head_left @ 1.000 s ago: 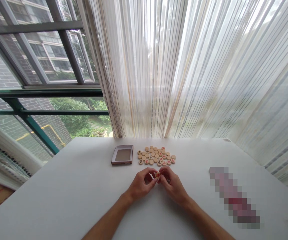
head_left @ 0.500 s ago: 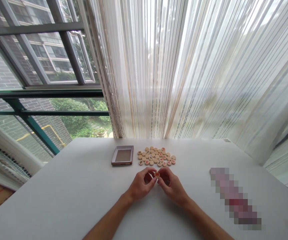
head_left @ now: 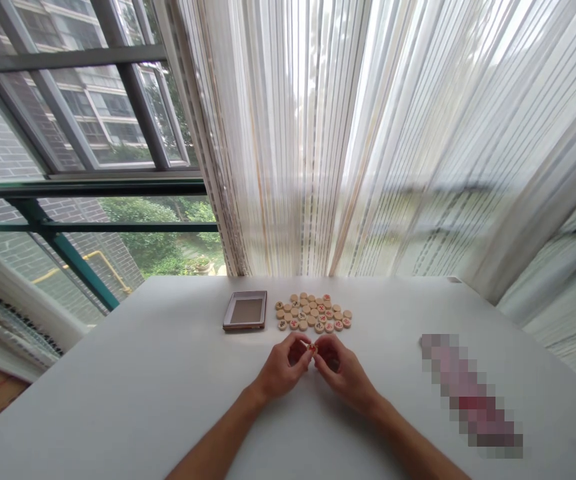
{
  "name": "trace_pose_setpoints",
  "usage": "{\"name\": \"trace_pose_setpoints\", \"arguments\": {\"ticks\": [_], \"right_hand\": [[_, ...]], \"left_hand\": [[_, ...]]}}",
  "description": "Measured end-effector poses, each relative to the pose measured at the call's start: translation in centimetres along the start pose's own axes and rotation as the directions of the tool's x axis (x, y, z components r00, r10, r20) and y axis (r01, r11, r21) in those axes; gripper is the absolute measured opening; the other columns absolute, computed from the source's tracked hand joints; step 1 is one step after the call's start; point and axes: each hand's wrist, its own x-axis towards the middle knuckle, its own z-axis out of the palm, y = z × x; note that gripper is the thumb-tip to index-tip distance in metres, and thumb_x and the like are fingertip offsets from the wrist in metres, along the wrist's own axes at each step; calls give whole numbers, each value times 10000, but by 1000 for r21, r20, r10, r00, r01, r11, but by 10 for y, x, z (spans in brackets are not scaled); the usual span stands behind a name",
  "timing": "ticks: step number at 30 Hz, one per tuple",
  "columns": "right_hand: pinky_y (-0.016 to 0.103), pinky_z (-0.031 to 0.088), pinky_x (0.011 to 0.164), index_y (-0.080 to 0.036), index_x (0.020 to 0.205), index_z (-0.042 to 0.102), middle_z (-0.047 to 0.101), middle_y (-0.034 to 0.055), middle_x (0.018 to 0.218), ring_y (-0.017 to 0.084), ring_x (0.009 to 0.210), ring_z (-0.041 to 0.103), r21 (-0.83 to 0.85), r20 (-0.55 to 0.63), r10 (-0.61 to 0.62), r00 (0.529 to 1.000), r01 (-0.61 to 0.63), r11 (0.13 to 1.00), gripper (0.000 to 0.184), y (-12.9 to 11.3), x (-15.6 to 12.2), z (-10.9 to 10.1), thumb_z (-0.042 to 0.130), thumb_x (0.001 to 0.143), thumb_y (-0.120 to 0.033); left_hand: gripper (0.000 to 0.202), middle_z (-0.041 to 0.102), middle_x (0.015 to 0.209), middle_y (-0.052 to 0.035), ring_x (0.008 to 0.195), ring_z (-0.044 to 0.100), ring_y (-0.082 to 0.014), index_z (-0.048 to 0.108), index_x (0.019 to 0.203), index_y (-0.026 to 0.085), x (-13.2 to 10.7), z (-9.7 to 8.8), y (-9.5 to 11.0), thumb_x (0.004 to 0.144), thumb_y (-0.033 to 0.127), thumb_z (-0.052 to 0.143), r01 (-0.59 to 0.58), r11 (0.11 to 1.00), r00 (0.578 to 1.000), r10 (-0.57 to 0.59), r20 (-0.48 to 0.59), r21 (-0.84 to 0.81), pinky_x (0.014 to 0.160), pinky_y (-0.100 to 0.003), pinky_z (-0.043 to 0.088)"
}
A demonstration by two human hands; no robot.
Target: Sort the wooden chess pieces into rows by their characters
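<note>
Head — pcs on tbl — curtain

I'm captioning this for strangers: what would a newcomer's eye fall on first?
Probably the tall striped curtain, filling much of the background behind the white table. Next, the left hand and right hand, holding a red-marked round piece between them. Just beyond them lies a cluster of similar pieces, with a shallow box to its left.

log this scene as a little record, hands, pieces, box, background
left hand: pinching a red-marked xiangqi piece
right hand: pinching the same piece's other edge
loose xiangqi pieces: grouped beyond the hands, some showing red or black characters
shallow box: left of the pieces
surface: white table
backdrop: striped curtain, window at left
pixelated patch: right side, contents unreadable
</note>
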Motion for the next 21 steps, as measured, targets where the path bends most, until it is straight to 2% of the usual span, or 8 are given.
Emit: {"name": "trace_pose_setpoints", "arguments": {"ticks": [13, 21], "right_hand": [[290, 547, 688, -199, 1018, 578, 658, 37, 864, 161, 744, 633, 7, 27, 8, 1000, -8, 1000, 206, 5, -2, 1, 606, 924, -381], [291, 545, 704, -199, 1004, 582, 658, 33, 861, 161, 751, 636, -6, 38, 9, 999, -9, 1000, 200, 4, -2, 0, 614, 918, -376]], "left_hand": [[297, 669, 710, -10, 610, 627, -137, 558, 979, 176, 1, 1, -3, 895, 452, 629, 28, 999, 999, -27, -28, 17, 595, -234, 473], [293, 645, 687, -1, 597, 615, -130, 568, 950, 176, 0, 1, 2, 927, 468, 567, 30, 1000, 999, -30, -29, -2, 609, -235, 485]]}}
